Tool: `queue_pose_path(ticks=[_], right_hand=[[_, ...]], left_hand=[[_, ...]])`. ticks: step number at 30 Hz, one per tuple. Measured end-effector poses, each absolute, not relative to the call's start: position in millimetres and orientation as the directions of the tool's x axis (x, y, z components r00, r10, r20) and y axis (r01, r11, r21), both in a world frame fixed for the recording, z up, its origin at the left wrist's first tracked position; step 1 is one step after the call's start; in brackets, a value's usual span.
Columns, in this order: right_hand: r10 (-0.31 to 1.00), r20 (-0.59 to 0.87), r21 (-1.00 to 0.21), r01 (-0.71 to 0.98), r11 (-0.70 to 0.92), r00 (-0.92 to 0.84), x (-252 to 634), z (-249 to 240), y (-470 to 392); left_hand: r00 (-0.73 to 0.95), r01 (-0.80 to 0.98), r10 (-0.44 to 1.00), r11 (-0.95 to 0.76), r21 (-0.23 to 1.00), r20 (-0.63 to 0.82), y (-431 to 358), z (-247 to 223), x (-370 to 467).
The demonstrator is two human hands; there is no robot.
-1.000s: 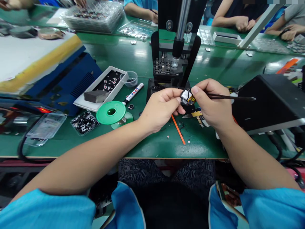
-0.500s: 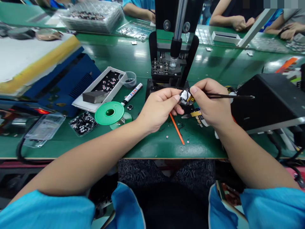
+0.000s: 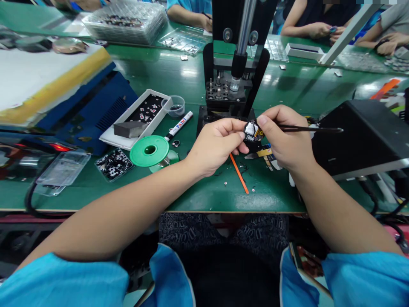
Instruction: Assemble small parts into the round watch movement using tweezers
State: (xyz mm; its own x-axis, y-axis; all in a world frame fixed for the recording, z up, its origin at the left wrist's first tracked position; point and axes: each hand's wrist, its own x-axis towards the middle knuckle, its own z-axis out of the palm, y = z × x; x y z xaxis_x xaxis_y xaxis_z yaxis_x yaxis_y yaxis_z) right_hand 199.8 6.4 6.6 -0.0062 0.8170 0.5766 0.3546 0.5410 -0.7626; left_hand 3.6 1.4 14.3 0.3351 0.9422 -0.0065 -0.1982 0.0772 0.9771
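Between thumb and fingers, my left hand [image 3: 215,145] pinches a small round electronic assembly [image 3: 252,131], dark-rimmed with a silvery block and yellow parts. My right hand [image 3: 286,138] is closed at the assembly's right edge, its thumb and index finger against or very near it. Dark tweezers [image 3: 315,129] lie in the right hand and stick out to the right; their tips are hidden. Below the hands, an orange stick [image 3: 239,174] rests on the green table. A yellow-and-black blade-like tool [image 3: 262,152] lies under the right hand.
A black press [image 3: 226,91] stands just behind my hands. To the left are a green solder spool [image 3: 136,153], a paint marker [image 3: 180,125], a white parts tray [image 3: 156,123] and a blue machine [image 3: 96,106]. A black box [image 3: 358,136] sits right. Other people work across the table.
My hands and the assembly sit slightly further right in view, and the assembly looks turned a little. The table objects shift slightly right too, as the camera moved.
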Motion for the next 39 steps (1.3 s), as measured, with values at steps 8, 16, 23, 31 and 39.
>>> queue_pose_path(ticks=[8, 16, 23, 31, 39], right_hand=[[0.841, 0.538, -0.776, 0.36, 0.518, -0.052, 200, 13, 4], [0.853, 0.51, -0.797, 0.316, 0.516, -0.106, 201, 16, 4], [0.878, 0.472, -0.836, 0.279, 0.473, -0.074, 204, 10, 10], [0.885, 0.464, -0.857, 0.231, 0.462, -0.046, 202, 3, 13], [0.873, 0.487, -0.837, 0.272, 0.475, -0.025, 200, 5, 11]], left_hand=[[0.314, -0.149, 0.949, 0.064, 0.987, -0.014, 3, 12, 4], [0.352, -0.154, 0.936, 0.076, 0.985, -0.017, 4, 13, 4], [0.384, -0.241, 0.923, 0.118, 0.963, -0.017, 7, 12, 2], [0.392, -0.284, 0.919, 0.158, 0.946, -0.036, 6, 10, 1], [0.372, -0.255, 0.928, 0.123, 0.959, -0.02, 6, 11, 2]])
